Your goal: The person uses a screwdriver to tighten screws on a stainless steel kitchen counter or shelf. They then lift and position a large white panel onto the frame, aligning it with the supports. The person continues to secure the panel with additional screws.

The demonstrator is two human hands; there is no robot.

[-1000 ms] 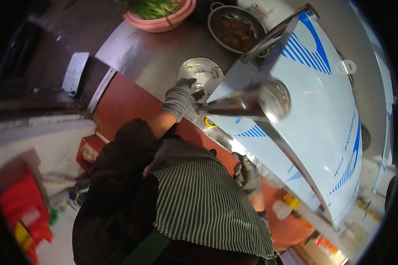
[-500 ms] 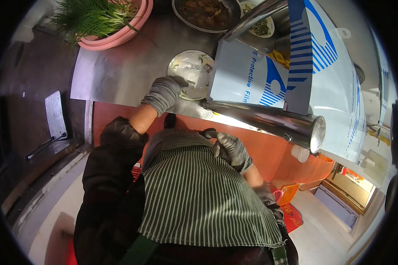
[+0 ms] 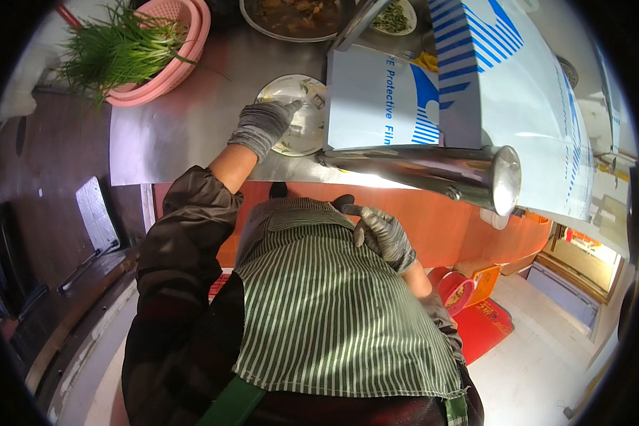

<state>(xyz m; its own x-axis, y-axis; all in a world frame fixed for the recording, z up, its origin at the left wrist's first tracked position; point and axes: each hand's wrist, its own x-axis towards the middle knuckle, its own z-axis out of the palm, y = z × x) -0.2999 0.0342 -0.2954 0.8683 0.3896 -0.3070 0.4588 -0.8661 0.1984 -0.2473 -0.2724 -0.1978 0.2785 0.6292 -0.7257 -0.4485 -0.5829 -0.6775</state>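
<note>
A round white plate point(image 3: 308, 126) with a leaf and flower pattern lies on the steel counter. My left hand point(image 3: 266, 126), in a grey knitted glove, reaches over its left side. The fingers stretch across the plate's surface, and I see nothing held in them. Whether the fingertips touch the plate is unclear. My right hand point(image 3: 385, 238), gloved the same way, hangs in front of the striped apron point(image 3: 334, 305), below the counter edge. Its fingers are loosely bent, with the thumb apart from the index finger, and nothing shows between them.
Pink baskets point(image 3: 181, 74) of green chives stand at the far left of the steel counter point(image 3: 184, 145). A pan point(image 3: 298, 35) of brown food and a bowl point(image 3: 397, 18) of chopped greens sit at the back. A film-covered metal unit point(image 3: 376, 96) with a steel tube point(image 3: 433, 167) borders the plate's right.
My left hand has moved farther over the plate, away from me. My right hand keeps much the same pose. The whole view has shifted slightly.
</note>
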